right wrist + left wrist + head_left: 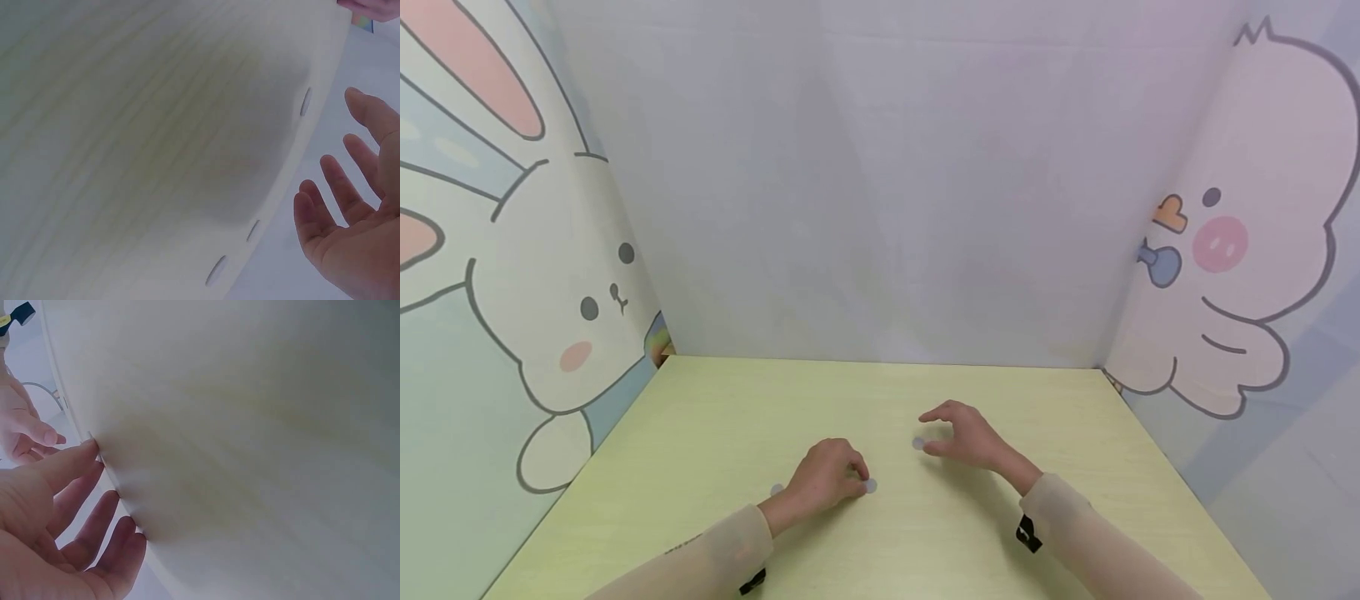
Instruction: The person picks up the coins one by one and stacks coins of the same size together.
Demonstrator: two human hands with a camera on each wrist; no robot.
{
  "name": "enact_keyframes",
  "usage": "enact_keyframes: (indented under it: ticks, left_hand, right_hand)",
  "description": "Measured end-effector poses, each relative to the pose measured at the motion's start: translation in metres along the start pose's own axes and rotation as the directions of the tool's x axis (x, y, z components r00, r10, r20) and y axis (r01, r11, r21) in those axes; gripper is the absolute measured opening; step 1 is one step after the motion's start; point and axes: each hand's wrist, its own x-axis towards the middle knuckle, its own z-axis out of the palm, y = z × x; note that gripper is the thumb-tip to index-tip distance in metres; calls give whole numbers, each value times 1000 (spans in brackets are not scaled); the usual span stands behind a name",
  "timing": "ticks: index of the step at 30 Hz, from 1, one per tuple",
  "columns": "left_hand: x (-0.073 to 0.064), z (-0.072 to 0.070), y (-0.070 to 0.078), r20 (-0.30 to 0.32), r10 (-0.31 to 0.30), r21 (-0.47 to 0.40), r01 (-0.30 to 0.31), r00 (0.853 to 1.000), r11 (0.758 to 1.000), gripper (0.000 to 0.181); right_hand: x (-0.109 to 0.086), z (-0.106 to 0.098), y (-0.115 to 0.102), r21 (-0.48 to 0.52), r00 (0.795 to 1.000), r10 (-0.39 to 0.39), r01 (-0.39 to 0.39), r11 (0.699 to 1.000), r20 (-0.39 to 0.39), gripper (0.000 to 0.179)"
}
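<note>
Several small pale-grey round discs lie on the light yellow table. With thumb and bent forefinger, my left hand (822,479) pinches at the edge of one disc (871,486), low on the tabletop. In the left wrist view the left hand's fingertips (142,537) touch the surface, and only a thin edge of that disc shows. Another disc (777,490) is partly hidden behind the left wrist. My right hand (967,437) hovers with fingers spread and holds nothing; a disc (919,443) lies by its thumb. The right wrist view shows a disc (305,102) apart from the hand.
Two more discs, one (253,230) smaller in view and one (215,270) nearer, show in the right wrist view. The table (760,400) ends at a pale cloth backdrop (880,208), with cartoon-printed side panels (572,333) left and right.
</note>
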Motion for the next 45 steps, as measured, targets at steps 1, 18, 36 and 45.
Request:
enact_keyframes:
  ticks: [1, 18, 36, 45]
  left_hand:
    - [0, 0, 0, 0, -1, -1, 1, 1000, 1000, 9]
    - [-1, 0, 0, -4, -3, -5, 3, 1000, 1000, 10]
    - [-1, 1, -1, -9, -3, -1, 3, 1000, 1000, 10]
    - [-1, 1, -1, -13, 7, 3, -7, 1000, 1000, 10]
  right_hand:
    - [0, 0, 1, 3, 1000, 9, -9, 1000, 3, 42]
    - [11, 9, 19, 68, 991, 103, -108, 992, 80, 37]
    - [17, 16, 18, -4, 989, 108, -108, 994, 96, 20]
    - [17, 14, 10, -19, 992, 93, -92, 996, 80, 13]
